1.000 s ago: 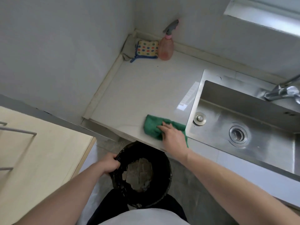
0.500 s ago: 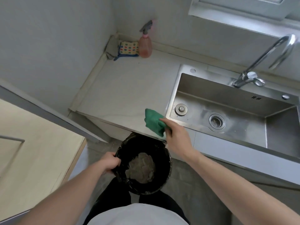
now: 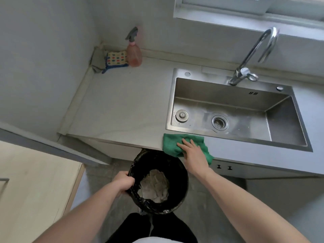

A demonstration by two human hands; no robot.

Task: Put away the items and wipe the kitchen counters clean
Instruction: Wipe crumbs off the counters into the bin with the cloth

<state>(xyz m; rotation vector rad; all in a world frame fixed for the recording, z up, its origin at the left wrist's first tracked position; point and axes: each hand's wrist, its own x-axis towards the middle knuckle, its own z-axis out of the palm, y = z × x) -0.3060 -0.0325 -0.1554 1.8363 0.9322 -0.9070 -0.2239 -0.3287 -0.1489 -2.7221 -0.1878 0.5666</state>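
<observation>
A green cloth [image 3: 172,142] lies flat on the front strip of the pale counter [image 3: 122,106], just in front of the sink's left corner. My right hand [image 3: 193,154] presses on it with straight fingers. My left hand [image 3: 123,181] grips the rim of a black-lined bin [image 3: 180,179], held below the counter's front edge. Crumpled grey paper lies inside the bin.
A steel sink [image 3: 175,95] with a drain plug and strainer fills the right side, with a curved tap [image 3: 254,55] behind it. A pink spray bottle [image 3: 134,54], a dotted sponge cloth [image 3: 116,59] and a grey rag stand in the far left corner. A wooden surface [image 3: 35,181] is at my left.
My right hand has slid the green cloth to the right along the counter's front edge and now presses it flat, after pinching it bunched up. My left hand still holds the bin.
</observation>
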